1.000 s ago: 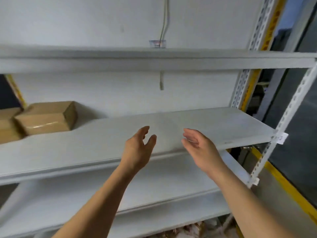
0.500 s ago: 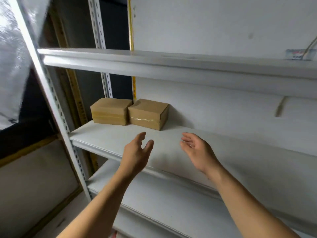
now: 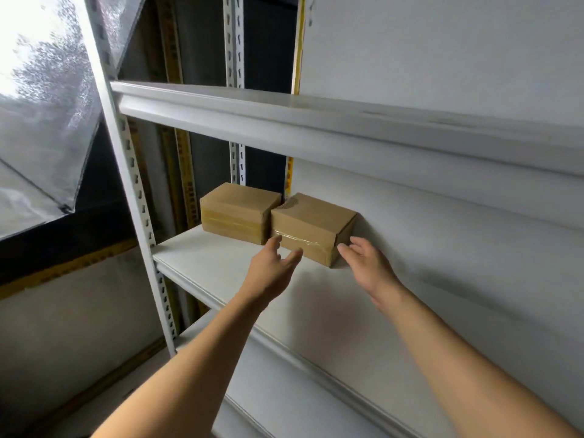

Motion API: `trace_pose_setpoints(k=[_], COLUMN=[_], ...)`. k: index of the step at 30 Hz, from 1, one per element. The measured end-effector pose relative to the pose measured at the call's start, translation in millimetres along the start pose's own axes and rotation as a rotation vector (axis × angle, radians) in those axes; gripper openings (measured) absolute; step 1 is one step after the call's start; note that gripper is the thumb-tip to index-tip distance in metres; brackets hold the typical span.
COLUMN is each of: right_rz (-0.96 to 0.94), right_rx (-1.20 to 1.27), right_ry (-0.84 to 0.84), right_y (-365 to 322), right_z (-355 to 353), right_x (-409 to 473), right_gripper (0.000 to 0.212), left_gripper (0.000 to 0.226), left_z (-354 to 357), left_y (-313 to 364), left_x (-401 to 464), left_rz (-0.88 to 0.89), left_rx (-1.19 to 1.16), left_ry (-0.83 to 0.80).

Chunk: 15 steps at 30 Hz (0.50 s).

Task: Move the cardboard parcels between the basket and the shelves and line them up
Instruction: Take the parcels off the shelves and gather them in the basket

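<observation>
Two cardboard parcels sit side by side at the far left end of the middle shelf, back against the wall, touching or nearly so. Left parcel is by the slotted upright; right parcel has clear tape across its near face and stands slightly skewed, near-right corner pointing out.

Both hands reach toward the right parcel. Left hand: fingers straight, loosely spread, holding nothing, tips right at the near face, thumb close to the seam btwn the two parcels; can't tell if actually touching. Right hand: open, fingers relaxed, palm facing left, just beside the parcel's right end, apart from it, nothing held.

Top shelf above. Lower shelf under the forearms. No basket in view.

Far left: crinkled clear plastic sheet.
</observation>
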State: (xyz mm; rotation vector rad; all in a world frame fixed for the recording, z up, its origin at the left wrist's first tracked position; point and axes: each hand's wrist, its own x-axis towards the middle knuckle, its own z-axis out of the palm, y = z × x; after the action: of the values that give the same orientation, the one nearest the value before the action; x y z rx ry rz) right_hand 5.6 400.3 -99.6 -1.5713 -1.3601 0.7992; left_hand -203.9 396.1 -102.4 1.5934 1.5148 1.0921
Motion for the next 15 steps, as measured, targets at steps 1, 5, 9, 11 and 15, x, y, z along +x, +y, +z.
trace_pose_setpoints(k=[1, 5, 9, 11, 15], right_rz=[0.019, 0.114, 0.181, 0.186, 0.187], right_rx=[0.011, 0.134, 0.204, 0.217, 0.177], right_ry=[0.025, 0.124, 0.187, 0.236, 0.319], right_y=[3, 6, 4, 4, 9], right_z=[2, 11, 27, 35, 46], right_x=[13, 54, 92, 104, 118], right_gripper=[0.067, 0.061, 0.074, 0.085, 0.09], left_gripper=[0.078, 0.089, 0.091, 0.088, 0.07], left_z=[4, 19, 30, 30, 27], left_y=[-1, -7, -16, -19, -22], left_x=[9, 42, 68, 75, 85], left_rz=[-0.006, -0.038, -0.027, -0.017, 0.02], left_rx=[-0.004, -0.031, -0.052, -0.072, -0.114], left_ry=[-0.009, -0.082, -0.127, -0.149, -0.179])
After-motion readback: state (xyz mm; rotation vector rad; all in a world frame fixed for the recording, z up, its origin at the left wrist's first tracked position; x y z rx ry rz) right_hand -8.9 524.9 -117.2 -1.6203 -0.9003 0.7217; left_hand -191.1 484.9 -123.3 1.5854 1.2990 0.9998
